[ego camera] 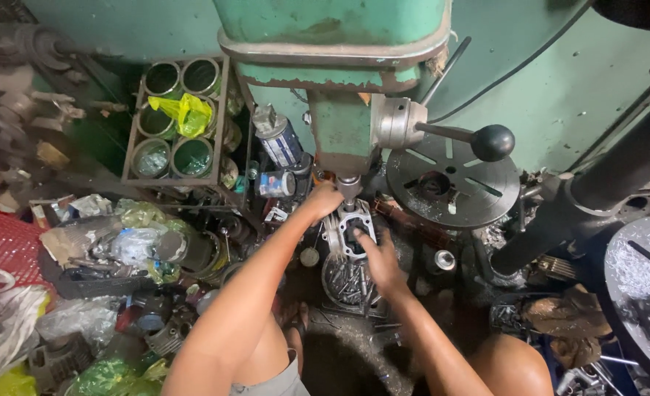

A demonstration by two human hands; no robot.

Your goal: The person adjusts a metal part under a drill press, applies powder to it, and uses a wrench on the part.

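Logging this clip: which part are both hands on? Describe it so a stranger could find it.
Find the green drill press; right under its chuck lies a grey metal casting with a rectangular opening. The left hand and right hand flank it. Unlike the loose scrap around, it sits directly below the spindle.

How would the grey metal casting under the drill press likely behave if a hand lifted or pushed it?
The metal casting looks thick-walled and rigid, so probably heavy for its size. Its irregular shape suggests it would slide or tip rather than roll. Both the left hand and right hand touch it.
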